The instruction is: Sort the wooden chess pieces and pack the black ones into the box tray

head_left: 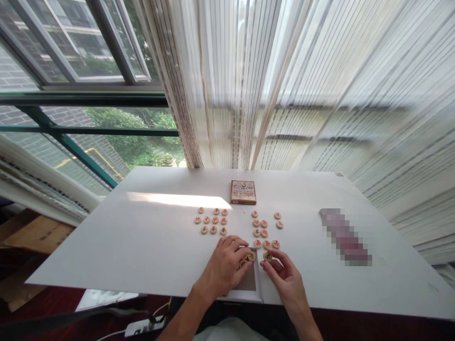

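My left hand (227, 263) is over an open shallow box (258, 279) at the table's front edge, its fingers curled around a wooden chess piece (251, 256) with black writing; other pieces show partly beneath them. Just right of the box, my right hand (282, 272) pinches another round piece (268, 256), also marked in black, between thumb and fingertips. Beyond my hands, round pieces with red or black characters lie in two groups, one on the left (215, 220) and one on the right (264, 223).
A printed box lid (243, 192) lies farther back on the white table (159, 246). On the right is a blurred-out object (346, 237). Curtains and a window stand behind the table. A cardboard box (42, 237) and a power strip (142, 327) are below it.
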`<state>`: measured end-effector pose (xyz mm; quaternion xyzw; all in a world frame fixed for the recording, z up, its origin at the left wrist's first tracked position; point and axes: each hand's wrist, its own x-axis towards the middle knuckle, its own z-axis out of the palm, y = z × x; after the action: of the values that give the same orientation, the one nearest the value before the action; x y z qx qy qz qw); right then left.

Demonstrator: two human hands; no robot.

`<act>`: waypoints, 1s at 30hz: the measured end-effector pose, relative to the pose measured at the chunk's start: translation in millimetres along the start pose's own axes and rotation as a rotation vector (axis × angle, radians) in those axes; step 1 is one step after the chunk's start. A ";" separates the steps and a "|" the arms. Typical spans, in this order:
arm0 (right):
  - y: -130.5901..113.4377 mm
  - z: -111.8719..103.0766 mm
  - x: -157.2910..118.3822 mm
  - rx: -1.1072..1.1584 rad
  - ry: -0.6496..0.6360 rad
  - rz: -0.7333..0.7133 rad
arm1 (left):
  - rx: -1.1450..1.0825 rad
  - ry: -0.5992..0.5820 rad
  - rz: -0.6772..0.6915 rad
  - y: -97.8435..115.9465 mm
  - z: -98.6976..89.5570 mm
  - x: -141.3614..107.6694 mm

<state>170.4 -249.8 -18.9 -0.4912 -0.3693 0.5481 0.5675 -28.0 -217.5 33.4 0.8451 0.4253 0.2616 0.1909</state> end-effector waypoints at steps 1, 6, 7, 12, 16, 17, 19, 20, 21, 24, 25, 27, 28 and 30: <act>-0.6 0.2 0.2 -0.005 0.002 0.001 | 0.010 0.001 -0.008 -0.5 1.1 2.3; -4.2 0.2 0.7 -0.024 0.021 -0.006 | 0.044 -0.032 -0.033 -3.4 8.4 13.4; -3.9 -0.1 0.8 -0.017 0.021 -0.005 | 0.053 -0.040 -0.037 -3.8 9.8 14.9; -1.3 -1.8 0.8 0.017 0.026 0.007 | 0.083 -0.072 -0.047 -4.9 14.0 18.7; -2.5 -2.2 0.2 0.005 0.001 0.018 | 0.087 -0.073 -0.051 -4.7 15.1 19.5; -2.8 -2.4 0.1 -0.002 -0.004 0.020 | 0.087 -0.072 -0.051 -4.6 15.3 19.5; -2.8 -3.0 -0.2 -0.017 -0.012 0.022 | 0.085 -0.070 -0.050 -4.6 15.4 19.5; -2.5 -3.5 -0.3 -0.023 -0.013 0.022 | 0.083 -0.070 -0.048 -4.5 15.1 19.5; -2.0 -4.0 -0.3 -0.028 -0.014 0.021 | 0.079 -0.069 -0.047 -4.5 14.5 19.4; -0.7 -5.3 0.0 -0.028 -0.019 0.014 | 0.066 -0.065 -0.051 -4.6 9.8 18.6; -0.8 -5.5 0.1 -0.023 -0.024 0.012 | 0.062 -0.063 -0.057 -4.7 7.5 18.1; -1.6 -5.3 0.2 -0.011 -0.037 0.013 | 0.060 -0.059 -0.070 -5.4 2.7 16.4; -2.4 -4.9 0.1 -0.006 -0.041 0.016 | 0.060 -0.056 -0.075 -6.0 0.5 15.4; -3.9 -4.2 0.0 -0.001 -0.041 0.020 | 0.061 -0.043 -0.082 -7.6 -2.7 13.1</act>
<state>175.4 -250.1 -16.2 -0.4835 -0.3762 0.5636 0.5541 -27.8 -202.1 35.1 0.8377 0.4633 0.2223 0.1846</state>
